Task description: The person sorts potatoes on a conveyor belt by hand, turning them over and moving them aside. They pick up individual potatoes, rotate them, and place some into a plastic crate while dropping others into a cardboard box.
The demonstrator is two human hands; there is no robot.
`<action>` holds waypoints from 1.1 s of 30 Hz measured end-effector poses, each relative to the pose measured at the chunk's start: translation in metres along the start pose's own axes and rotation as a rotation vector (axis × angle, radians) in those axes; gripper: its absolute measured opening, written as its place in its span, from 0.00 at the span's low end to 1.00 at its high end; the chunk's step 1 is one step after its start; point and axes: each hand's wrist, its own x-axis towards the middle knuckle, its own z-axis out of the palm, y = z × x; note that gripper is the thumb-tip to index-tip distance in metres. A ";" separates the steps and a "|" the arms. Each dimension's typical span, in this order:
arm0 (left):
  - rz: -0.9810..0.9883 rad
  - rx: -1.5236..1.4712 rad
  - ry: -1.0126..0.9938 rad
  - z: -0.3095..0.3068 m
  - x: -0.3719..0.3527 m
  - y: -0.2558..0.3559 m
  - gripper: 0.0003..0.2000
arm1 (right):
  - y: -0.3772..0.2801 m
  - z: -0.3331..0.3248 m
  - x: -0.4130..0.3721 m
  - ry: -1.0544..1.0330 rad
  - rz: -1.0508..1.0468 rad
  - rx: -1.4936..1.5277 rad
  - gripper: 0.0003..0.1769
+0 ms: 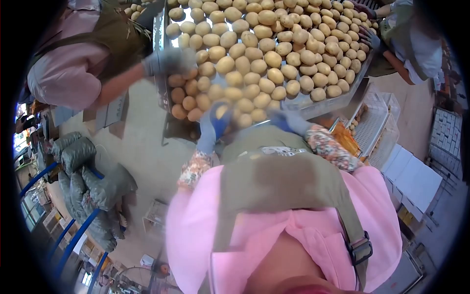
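Note:
Many potatoes (274,76) lie spread over a metal-rimmed sorting table (323,106). At its near edge, my left hand (214,126), in a grey and blue glove, is beside the nearest potatoes. One potato (223,111) shows between its thumb and fingers, but blur hides whether it is gripped. Farther right along the same edge is my right hand (292,121), gloved alike. Its fingers point left and are smeared by motion; no potato shows in it. Browner potatoes (188,103) are gathered at the table's left corner.
A co-worker's blurred gloved hand (171,62) reaches over the left side. Another co-worker's gloved hand (370,38) rests at the right edge. Plastic crates (364,130) with some potatoes and an orange net bag (345,138) are at right. Full dark sacks (93,181) stand at left.

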 end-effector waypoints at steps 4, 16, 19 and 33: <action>0.179 -0.945 -0.010 0.060 0.081 -0.029 0.21 | -0.091 -0.004 -0.010 -0.226 -0.054 0.046 0.28; 0.262 0.685 0.367 0.041 0.027 -0.030 0.33 | -0.057 -0.077 -0.009 -0.197 -0.265 -0.244 0.17; 0.169 0.660 0.286 0.032 0.006 -0.041 0.30 | -0.112 -0.067 0.005 -0.411 -0.036 -0.180 0.16; 0.160 0.617 0.625 0.007 -0.042 -0.104 0.22 | -0.142 -0.026 0.006 -0.344 -0.465 0.163 0.22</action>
